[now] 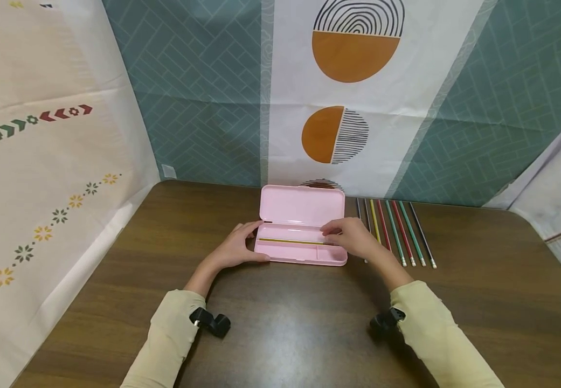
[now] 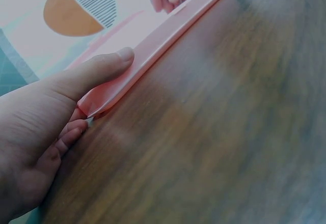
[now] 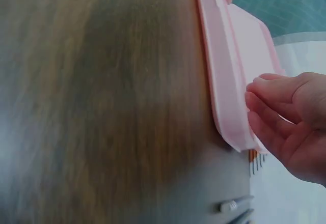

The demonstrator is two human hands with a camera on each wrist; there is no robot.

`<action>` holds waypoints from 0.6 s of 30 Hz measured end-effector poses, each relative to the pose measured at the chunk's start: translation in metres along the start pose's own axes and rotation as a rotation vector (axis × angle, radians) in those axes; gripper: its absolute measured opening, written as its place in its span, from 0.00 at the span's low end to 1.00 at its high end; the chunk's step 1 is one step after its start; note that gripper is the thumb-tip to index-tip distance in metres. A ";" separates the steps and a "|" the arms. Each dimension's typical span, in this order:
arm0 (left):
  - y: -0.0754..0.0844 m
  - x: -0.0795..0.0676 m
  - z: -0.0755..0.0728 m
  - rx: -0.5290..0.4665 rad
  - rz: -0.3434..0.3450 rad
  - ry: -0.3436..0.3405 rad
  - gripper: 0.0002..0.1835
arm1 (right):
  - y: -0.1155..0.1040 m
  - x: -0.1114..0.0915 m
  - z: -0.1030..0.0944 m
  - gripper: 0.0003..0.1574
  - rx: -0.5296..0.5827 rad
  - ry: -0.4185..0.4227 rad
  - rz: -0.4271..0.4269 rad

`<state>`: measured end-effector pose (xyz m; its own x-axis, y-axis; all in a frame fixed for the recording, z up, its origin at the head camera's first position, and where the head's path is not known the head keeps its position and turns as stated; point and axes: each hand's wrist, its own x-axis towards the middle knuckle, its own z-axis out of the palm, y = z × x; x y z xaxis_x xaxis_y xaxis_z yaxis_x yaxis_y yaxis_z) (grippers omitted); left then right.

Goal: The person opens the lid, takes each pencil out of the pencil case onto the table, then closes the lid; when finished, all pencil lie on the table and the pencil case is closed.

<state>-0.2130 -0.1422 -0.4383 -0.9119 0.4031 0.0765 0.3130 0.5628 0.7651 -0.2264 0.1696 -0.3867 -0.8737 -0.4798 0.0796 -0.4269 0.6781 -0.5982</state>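
A pink pencil case (image 1: 290, 252) lies on the table with its lid (image 1: 302, 205) raised at the back. Inside it a yellow pencil (image 1: 290, 241) stretches lengthwise. My left hand (image 1: 235, 247) grips the case's left end, its thumb (image 2: 109, 66) on the front wall and fingers around the end. Over the right part of the case, my right hand (image 1: 350, 235) has its fingers loosely bent, near the yellow pencil's right end. The right wrist view shows nothing between those fingers (image 3: 267, 127). That end of the pencil is partly hidden by the hand.
To the right of the case several pencils lie in a row, among them a yellow pencil (image 1: 375, 221), a red pencil (image 1: 403, 226) and a green pencil (image 1: 416, 231). A patterned cloth (image 1: 202, 108) hangs behind the brown table (image 1: 280, 323).
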 end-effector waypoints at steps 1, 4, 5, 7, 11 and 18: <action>0.000 0.000 0.000 0.000 0.001 0.001 0.50 | 0.000 0.003 0.002 0.11 -0.003 -0.018 -0.007; 0.000 0.000 0.000 0.002 0.001 0.002 0.50 | 0.000 0.009 0.007 0.10 -0.010 -0.065 -0.017; 0.000 0.000 0.000 0.001 0.001 0.002 0.50 | 0.000 0.010 0.008 0.10 -0.011 -0.074 -0.016; 0.000 0.001 0.001 0.001 0.000 0.004 0.51 | 0.001 0.013 0.010 0.09 -0.020 -0.085 -0.022; 0.001 0.001 0.000 0.002 0.007 0.002 0.51 | 0.001 0.016 0.013 0.08 -0.067 -0.076 -0.060; 0.000 0.001 0.000 0.006 0.021 0.009 0.50 | -0.007 0.020 0.017 0.07 -0.208 -0.089 -0.089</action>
<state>-0.2136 -0.1416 -0.4384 -0.9075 0.4086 0.0980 0.3334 0.5585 0.7595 -0.2369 0.1461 -0.3944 -0.8104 -0.5839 0.0491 -0.5485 0.7265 -0.4139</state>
